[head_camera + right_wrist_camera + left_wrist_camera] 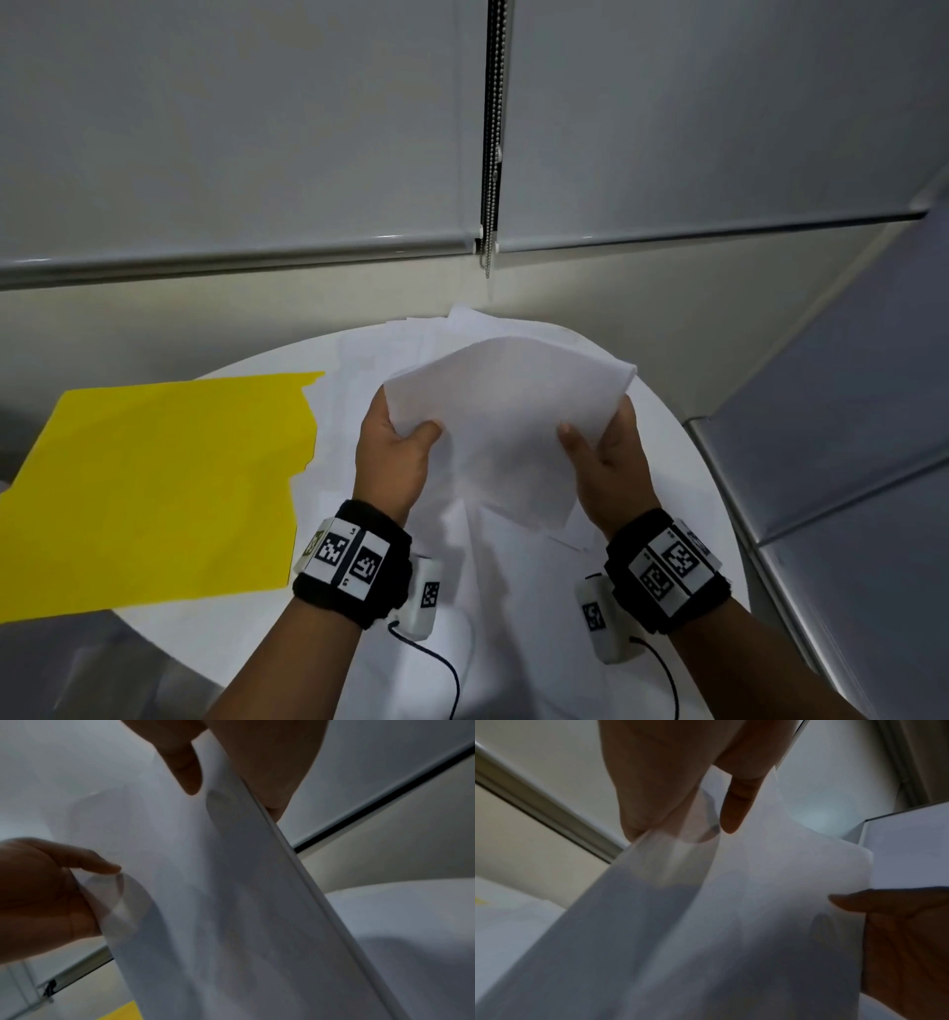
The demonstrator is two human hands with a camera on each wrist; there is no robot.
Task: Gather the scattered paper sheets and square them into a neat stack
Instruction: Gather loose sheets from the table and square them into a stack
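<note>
A bundle of white paper sheets (506, 411) is held up above the round white table (246, 634), bowed upward in the middle. My left hand (398, 442) grips its left edge, thumb on top, and my right hand (603, 455) grips its right edge the same way. The left wrist view shows the sheets (731, 912) pinched by my left hand (680, 801), with the right hand (898, 943) at the lower right. In the right wrist view my right hand (244, 760) pinches the stack's edge (257, 882). More white sheets (426, 344) lie scattered on the table beyond and under my hands.
A yellow folder (154, 488) lies on the table's left side and overhangs its edge. Window blinds with a bead chain (493, 154) rise behind the table. A grey ledge (847, 411) runs along the right.
</note>
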